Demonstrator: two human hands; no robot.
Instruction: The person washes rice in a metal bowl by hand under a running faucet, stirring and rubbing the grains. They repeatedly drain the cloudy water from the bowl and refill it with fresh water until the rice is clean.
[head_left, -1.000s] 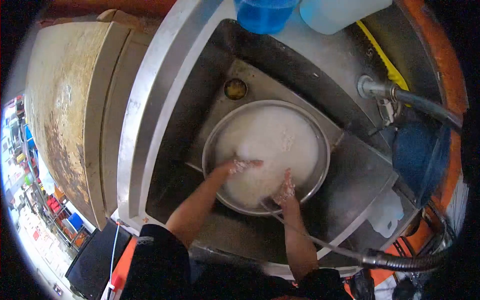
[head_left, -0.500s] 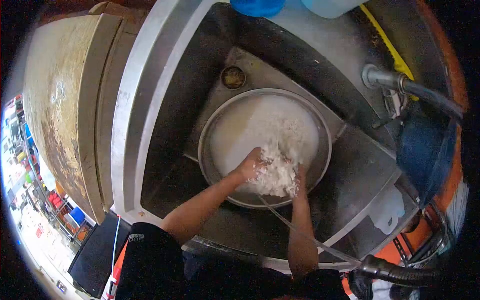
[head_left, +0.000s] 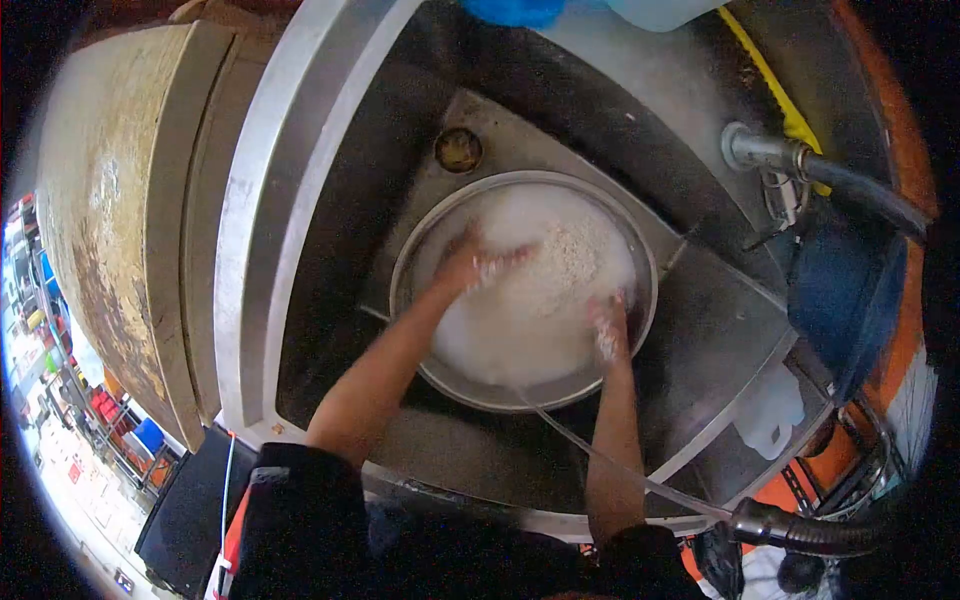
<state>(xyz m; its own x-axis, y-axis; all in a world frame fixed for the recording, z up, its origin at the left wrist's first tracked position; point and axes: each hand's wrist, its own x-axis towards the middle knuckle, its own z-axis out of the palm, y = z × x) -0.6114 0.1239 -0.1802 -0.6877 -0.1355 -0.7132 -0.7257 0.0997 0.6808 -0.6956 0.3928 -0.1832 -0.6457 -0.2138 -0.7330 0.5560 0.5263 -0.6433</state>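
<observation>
A wide round metal bowl [head_left: 652, 290] in the sink holds cloudy white water [head_left: 500, 345] with a mound of rice [head_left: 575, 262] showing at its right side. My left hand [head_left: 482, 264] is over the left part of the bowl, blurred a little, its fingers stretched toward the rice with white grains stuck on them. At the bowl's right side, my right hand [head_left: 610, 322] is at the water's surface, fingers apart and grains on the skin. Neither hand holds a clump. A thin water stream [head_left: 620, 468] runs from a black hose nozzle [head_left: 760, 527] into the bowl's near edge.
The metal sink [head_left: 250, 220] surrounds the bowl, with a round drain [head_left: 459, 150] beyond it. A tap pipe [head_left: 765, 152] with a hose juts in at right. Blue [head_left: 515, 8] and pale containers stand at the back. A worn wooden board [head_left: 110, 200] is at left.
The clump of rice between my hands has been let go into the bowl. My hands have moved apart, the left one away to the left and farther in, the right one slightly right.
</observation>
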